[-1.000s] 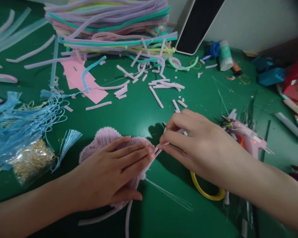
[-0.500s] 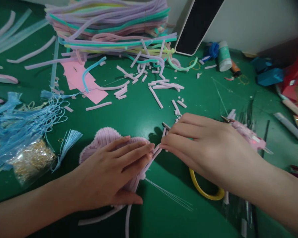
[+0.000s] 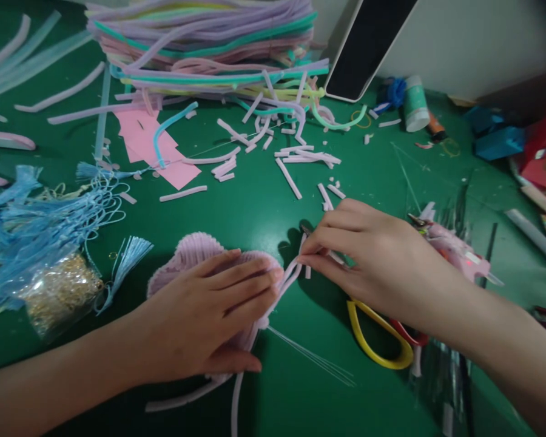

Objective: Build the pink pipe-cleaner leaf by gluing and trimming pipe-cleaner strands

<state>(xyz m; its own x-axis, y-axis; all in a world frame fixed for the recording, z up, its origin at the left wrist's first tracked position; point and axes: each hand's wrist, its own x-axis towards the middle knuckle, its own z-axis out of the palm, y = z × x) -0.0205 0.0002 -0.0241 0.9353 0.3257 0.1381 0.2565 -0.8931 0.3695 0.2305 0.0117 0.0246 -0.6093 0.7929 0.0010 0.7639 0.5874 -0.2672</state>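
Two fuzzy strands [image 3: 177, 402] trail nearest me from one ridged, lobed lilac piece [image 3: 198, 249] on the green table [image 3: 309, 388]. My left hand [image 3: 213, 309] spreads flat over it; my right hand [image 3: 368, 249] pinches a soft strip [image 3: 290, 280] at its right edge. Beyond sit one loose silky tassel [image 3: 130, 262], pink paper [image 3: 178, 170], then bundled pastel stems [image 3: 209, 36].

The left hand [image 3: 218, 309] hides much of the ribbed lilac fuzzy piece [image 3: 198, 246]. The right hand [image 3: 377, 255] covers the pinched end of a pale lilac fuzzy stem [image 3: 291, 280] and, toward five o'clock, part of the yellow-and-red-handled scissors [image 3: 358, 337]. At one, a white-rimmed black panel [image 3: 368, 48], possibly a phone, leaves the top edge.
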